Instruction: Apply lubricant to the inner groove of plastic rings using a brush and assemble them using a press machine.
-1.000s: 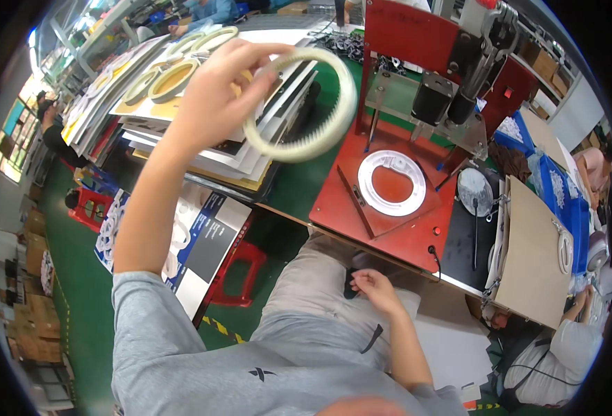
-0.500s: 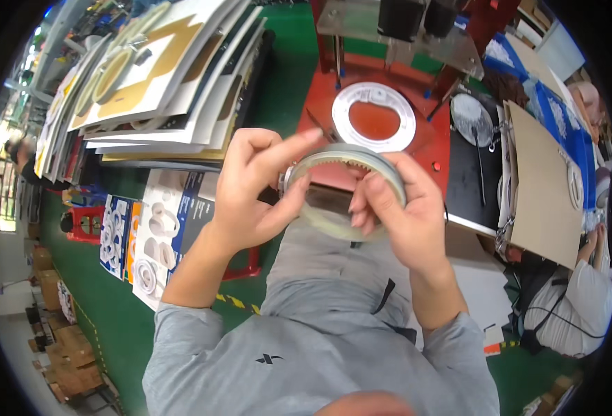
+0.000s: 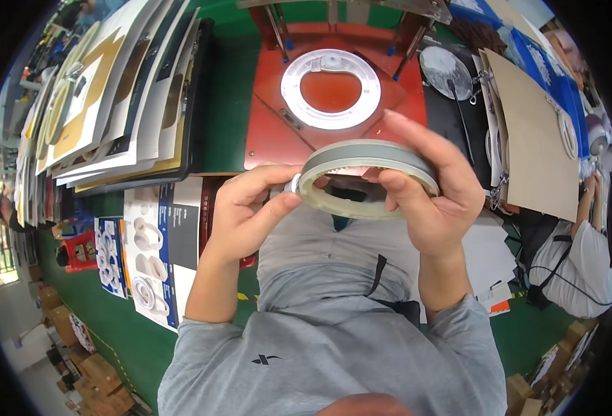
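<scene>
A pale, translucent ring with a grey outer band is held up in front of my body, tilted so its outer edge shows. My left hand pinches its left side between thumb and forefinger, where a small whitish metallic part sticks out from the rim. On the opposite side my right hand grips the ring, its thumb at the inner edge and a finger stretched out above the band. Beyond it, a flat white ring lies on the red base of a press-like stand.
Stacked boards and sheets stand at the left. To the right are a round grey dish with a dark stick, a cardboard sheet and blue bins. Another person in a light top sits at the far right.
The held ring has tipped more edge-on and shifted right. My left thumb and forefinger have closed on its left side, and a right-hand finger has stretched out. The whole view has shifted too.
</scene>
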`<state>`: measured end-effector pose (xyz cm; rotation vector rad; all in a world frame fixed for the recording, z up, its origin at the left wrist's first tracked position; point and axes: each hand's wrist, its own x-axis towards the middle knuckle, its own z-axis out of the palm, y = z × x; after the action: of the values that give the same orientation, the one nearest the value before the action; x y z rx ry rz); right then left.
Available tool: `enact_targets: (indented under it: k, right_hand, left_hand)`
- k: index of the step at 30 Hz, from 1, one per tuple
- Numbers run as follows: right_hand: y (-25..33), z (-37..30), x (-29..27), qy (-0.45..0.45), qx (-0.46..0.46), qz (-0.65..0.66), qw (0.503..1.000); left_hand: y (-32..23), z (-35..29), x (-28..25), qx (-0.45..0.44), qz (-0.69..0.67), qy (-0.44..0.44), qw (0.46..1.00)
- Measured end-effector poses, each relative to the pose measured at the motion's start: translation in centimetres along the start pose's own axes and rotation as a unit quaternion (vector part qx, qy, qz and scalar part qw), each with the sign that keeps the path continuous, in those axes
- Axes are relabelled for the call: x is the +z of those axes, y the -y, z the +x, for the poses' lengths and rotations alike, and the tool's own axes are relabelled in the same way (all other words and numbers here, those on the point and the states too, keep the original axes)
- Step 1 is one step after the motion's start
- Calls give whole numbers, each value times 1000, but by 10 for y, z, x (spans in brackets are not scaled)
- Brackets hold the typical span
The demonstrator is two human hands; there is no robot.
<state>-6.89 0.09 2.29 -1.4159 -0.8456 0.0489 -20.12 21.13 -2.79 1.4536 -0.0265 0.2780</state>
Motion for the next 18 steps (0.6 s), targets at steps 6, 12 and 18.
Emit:
enact_targets:
  k: [6, 12, 18]
  right_hand:
    - [-6, -11, -15, -32, 7, 46, 998]
    - [-14, -19, -28, -25, -2, 77, 997]
    - [-36, -10, -65, 30, 24, 107, 994]
  left_hand:
    - [1, 9, 15, 5, -13, 5, 1000]
    - [10, 15, 14, 17, 122, 79, 989]
    - [20, 10, 5, -51, 46, 32, 997]
